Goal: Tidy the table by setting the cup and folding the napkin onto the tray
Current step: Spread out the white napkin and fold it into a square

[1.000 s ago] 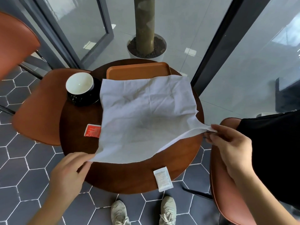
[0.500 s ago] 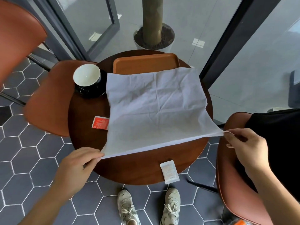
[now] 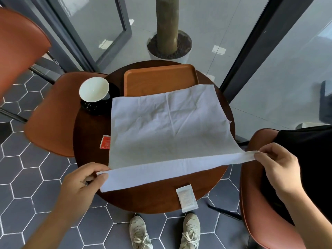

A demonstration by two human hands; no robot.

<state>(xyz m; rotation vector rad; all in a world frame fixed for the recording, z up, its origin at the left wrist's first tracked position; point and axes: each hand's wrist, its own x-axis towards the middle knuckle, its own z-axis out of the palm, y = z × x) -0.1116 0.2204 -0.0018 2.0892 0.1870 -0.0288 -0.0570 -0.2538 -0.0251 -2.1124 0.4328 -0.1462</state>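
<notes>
A large white napkin point(image 3: 167, 126) lies spread over the round dark wooden table point(image 3: 152, 198). Its far edge overlaps the near part of an orange-brown tray point(image 3: 159, 78) at the table's back. My left hand point(image 3: 80, 186) pinches the napkin's near left corner and my right hand point(image 3: 276, 166) pinches the near right corner. Both corners are lifted, so the near edge turns over as a narrow strip above the table. A white cup point(image 3: 94, 89) stands on a black saucer point(image 3: 95, 108) at the table's back left, left of the tray.
A red sachet point(image 3: 105, 141) peeks out at the napkin's left edge. A white sachet point(image 3: 186, 197) lies at the table's near edge. Orange chairs stand at left point(image 3: 52, 114) and right point(image 3: 258, 203). A potted tree trunk point(image 3: 168, 42) and glass walls stand behind.
Both hands have raised the napkin's near corners and pulled it taut. The near edge now folds upward into a strip. The napkin's far edge has slid nearer, uncovering more of the tray.
</notes>
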